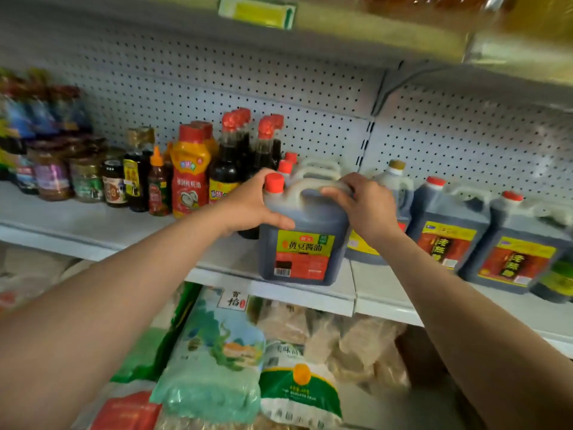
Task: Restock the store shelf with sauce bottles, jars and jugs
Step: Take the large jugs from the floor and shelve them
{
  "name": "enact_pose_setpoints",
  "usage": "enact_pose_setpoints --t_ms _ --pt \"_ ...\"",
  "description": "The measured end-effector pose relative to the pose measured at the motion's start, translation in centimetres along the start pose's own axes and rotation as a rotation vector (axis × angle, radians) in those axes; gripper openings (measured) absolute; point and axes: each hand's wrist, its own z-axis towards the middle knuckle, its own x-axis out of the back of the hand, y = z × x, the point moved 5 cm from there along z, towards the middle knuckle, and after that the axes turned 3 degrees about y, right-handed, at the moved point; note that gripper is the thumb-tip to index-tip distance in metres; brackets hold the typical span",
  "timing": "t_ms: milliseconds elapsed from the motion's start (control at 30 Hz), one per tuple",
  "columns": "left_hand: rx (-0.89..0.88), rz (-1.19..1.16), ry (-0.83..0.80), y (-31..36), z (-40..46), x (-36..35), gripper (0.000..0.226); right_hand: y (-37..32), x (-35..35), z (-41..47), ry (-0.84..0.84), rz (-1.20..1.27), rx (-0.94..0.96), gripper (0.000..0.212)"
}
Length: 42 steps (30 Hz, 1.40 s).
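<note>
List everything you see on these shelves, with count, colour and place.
Soy sauce jug: one, dark, red cap, shelf front edge, held.
Vinegar jugs: two, dark, red labels, right of it.
Tall bottles: several, dark, red caps, behind the left hand.
Squeeze bottle: one, orange-red, centre-left.
Jars: several, far left, blurred.
Rice bags: several, green and white, lower shelf.
Left hand: grips the jug's shoulder.
Right hand: grips its handle.

Far-left packets (37, 100) are blurred, the rightmost jug (555, 283) is cut off, and jugs behind the front soy sauce jug (302, 240) are mostly hidden
</note>
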Motion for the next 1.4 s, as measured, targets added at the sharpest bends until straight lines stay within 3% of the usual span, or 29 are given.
enact_pose_setpoints --t_ms 267,400,500,567,633,867,1400 --pt "-0.022 0.048 -0.085 -3.0 5.9 -0.6 0.086 3.2 -3.8 1.4 0.051 -0.035 -0.139 0.056" --pt "-0.05 0.324 -0.058 -2.7 6.2 -0.2 0.096 2.6 -3.6 1.2 0.005 -0.083 -0.093 0.06" --pt "-0.209 0.599 -0.004 -0.7 5.7 -0.2 0.13 1.4 -3.9 0.4 -0.229 -0.038 0.008 0.1" --pt "-0.371 0.755 -0.051 0.6 5.3 -0.7 0.134 0.9 -4.0 0.1 -0.383 -0.159 0.03 0.128" --pt "-0.431 0.913 -0.129 0.6 5.1 -1.4 0.134 0.6 -3.8 0.2 -0.425 -0.295 0.036 0.136" --pt "-0.44 1.093 -0.132 1.1 5.3 -2.3 0.133 0.4 -4.7 1.0 -0.426 -0.325 -0.055 0.122" --pt "-0.465 1.16 -0.064 0.8 8.5 -2.9 0.126 2.0 -6.6 4.0 -0.375 -0.177 -0.085 0.122"
